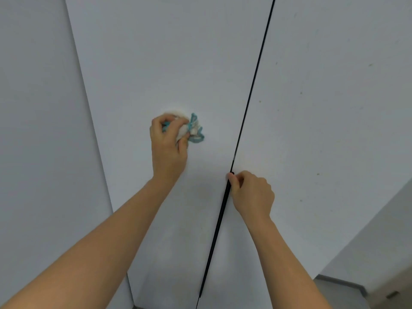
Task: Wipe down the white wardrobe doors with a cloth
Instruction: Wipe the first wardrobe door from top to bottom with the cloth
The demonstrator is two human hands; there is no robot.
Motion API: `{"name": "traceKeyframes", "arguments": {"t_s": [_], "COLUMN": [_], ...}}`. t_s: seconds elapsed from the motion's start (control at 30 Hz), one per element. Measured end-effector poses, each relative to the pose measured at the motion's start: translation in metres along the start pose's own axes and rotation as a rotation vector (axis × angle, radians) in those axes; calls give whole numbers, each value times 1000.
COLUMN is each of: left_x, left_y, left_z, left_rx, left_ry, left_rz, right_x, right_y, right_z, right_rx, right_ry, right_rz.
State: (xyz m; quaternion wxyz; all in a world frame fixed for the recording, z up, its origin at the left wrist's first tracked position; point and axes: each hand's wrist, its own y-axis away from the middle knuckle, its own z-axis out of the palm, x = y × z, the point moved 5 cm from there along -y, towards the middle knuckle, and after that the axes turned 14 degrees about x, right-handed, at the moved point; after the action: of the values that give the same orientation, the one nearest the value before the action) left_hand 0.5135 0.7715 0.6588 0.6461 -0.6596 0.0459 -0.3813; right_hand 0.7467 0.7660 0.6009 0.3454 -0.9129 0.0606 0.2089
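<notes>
Gripping a bunched white-and-teal cloth [191,130], left hand [167,145] presses it against the left wardrobe door [169,63] — mid-panel. Right hand [251,192], fingers curled, holds the door edge at the dark gap [249,90] — right door [334,97] beside it.

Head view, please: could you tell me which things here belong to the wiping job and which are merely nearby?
Job:
- cloth, bunched in the left hand
- middle door, being wiped
- right door, speckled
- right hand, at the door edge

Nearby:
- left panel
- floor
</notes>
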Motion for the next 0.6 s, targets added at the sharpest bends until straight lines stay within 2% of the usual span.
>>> {"name": "traceKeyframes", "arguments": {"t_s": [0.13, 0.27, 0.37, 0.43, 0.53, 0.6], "left_x": [10, -11, -21, -14, 14, 35], "left_y": [24, 120, 137, 113, 39, -4], "left_z": [15, 10, 5, 8, 10, 20], "left_rx": [-58, -385, -525, -479, -202, -107], "left_ry": [-81, -115, -128, -122, -47, -41], "left_rz": [218, 566, 535, 450, 223, 198], "right_x": [-4, -6, -6, -7, -5, -4], "right_y": [1, 0, 1, 0, -3, -4], "right_z": [1, 3, 0, 0, 2, 4], "right_rx": [2, 1, 10, 8, -28, -44], "right_ry": [69, 105, 95, 102, 82, 70], "right_rz": [-70, -96, -117, -122, -106, -106]}}
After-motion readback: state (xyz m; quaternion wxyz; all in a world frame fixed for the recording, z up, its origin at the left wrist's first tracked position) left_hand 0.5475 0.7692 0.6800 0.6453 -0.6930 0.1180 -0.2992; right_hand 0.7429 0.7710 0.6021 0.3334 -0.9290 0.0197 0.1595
